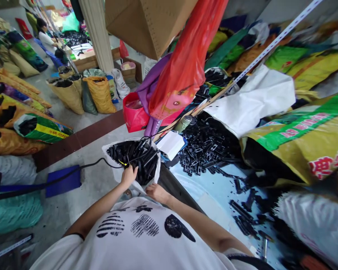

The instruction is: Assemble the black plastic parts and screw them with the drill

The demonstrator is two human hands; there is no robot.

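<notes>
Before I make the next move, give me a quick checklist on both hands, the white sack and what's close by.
1. Right hand on the white sack: ok, its fingers hold the near rim.
2. Left hand at the sack's mouth: ok; whether it grips anything, cannot tell.
3. Mouth open: ok, black parts show inside.
4. Black cord clear of the sack: not ok, it appears to cross the rim.
5. Sack's base supported: cannot tell, it is hidden.

It's brightest far ahead of the left hand point(129, 176); far to its right, a white sack point(312, 225) looks blurry and stretched.
</notes>
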